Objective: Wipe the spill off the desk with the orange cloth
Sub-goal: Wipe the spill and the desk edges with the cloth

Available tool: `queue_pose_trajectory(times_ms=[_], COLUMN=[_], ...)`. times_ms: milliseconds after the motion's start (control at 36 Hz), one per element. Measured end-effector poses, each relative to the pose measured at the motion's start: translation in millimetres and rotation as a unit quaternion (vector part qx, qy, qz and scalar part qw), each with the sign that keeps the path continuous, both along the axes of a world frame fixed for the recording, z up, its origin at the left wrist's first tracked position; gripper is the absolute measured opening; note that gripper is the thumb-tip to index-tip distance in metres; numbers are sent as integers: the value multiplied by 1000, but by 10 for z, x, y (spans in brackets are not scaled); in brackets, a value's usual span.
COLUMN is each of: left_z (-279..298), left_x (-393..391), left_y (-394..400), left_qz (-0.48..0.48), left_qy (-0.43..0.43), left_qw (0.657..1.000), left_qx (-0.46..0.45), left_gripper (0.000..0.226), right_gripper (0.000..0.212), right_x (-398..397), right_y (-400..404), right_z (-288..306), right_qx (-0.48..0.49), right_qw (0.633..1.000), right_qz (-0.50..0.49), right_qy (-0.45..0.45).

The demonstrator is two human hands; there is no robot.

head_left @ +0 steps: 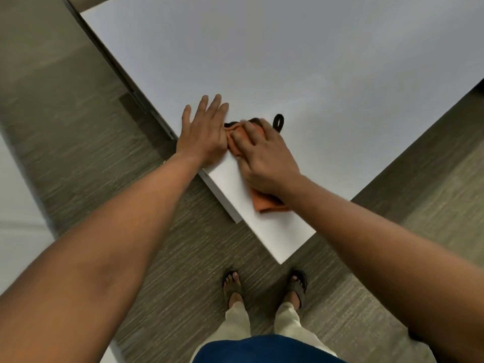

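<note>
Right hand (264, 158) lies on the crumpled orange cloth (267, 203), fingers bent and gripping its bunched folds, a flat corner showing under the wrist. Beside it, touching, the left hand (203, 132) rests flat on the white desk (314, 74), fingers spread. Dark spill (278, 121) marks curl just beyond the right fingertips.

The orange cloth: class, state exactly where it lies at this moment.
In the head view the orange cloth lies on the white desk near its front corner, under the right hand, with the left hand flat beside it.
</note>
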State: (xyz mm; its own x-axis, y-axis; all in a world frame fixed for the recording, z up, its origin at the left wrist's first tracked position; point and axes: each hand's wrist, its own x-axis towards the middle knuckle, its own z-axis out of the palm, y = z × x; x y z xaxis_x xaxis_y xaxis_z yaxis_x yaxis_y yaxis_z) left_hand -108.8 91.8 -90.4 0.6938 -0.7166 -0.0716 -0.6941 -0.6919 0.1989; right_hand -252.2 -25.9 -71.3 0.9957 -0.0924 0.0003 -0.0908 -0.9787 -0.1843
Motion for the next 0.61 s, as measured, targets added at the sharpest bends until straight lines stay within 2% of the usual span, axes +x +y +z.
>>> queue_pose_trajectory(times_ms=[139, 333, 389, 556, 611], left_z=[-2, 26, 24, 2, -8], left_x=[6, -40, -33, -29, -18], left_y=[40, 8, 7, -2, -12], left_qz=[-1, 5, 5, 5, 5], left_qy=[-1, 8, 6, -2, -7], left_qw=[1000, 1000, 1000, 1000, 1000], left_qx=[-5, -11, -10, -3, 0], left_gripper=[56, 55, 55, 57, 58], right_gripper=[52, 60, 60, 61, 62], right_x=[-506, -1210, -1261, -991, -797], right_y=[191, -2, -149, -697, -839], right_z=[4, 45, 53, 56, 39], right_qx=[5, 2, -11, -37, -36], right_qw=[999, 996, 998, 988, 982], right_qz=[43, 24, 5, -137, -169], right_qy=[-26, -82, -59, 63, 73])
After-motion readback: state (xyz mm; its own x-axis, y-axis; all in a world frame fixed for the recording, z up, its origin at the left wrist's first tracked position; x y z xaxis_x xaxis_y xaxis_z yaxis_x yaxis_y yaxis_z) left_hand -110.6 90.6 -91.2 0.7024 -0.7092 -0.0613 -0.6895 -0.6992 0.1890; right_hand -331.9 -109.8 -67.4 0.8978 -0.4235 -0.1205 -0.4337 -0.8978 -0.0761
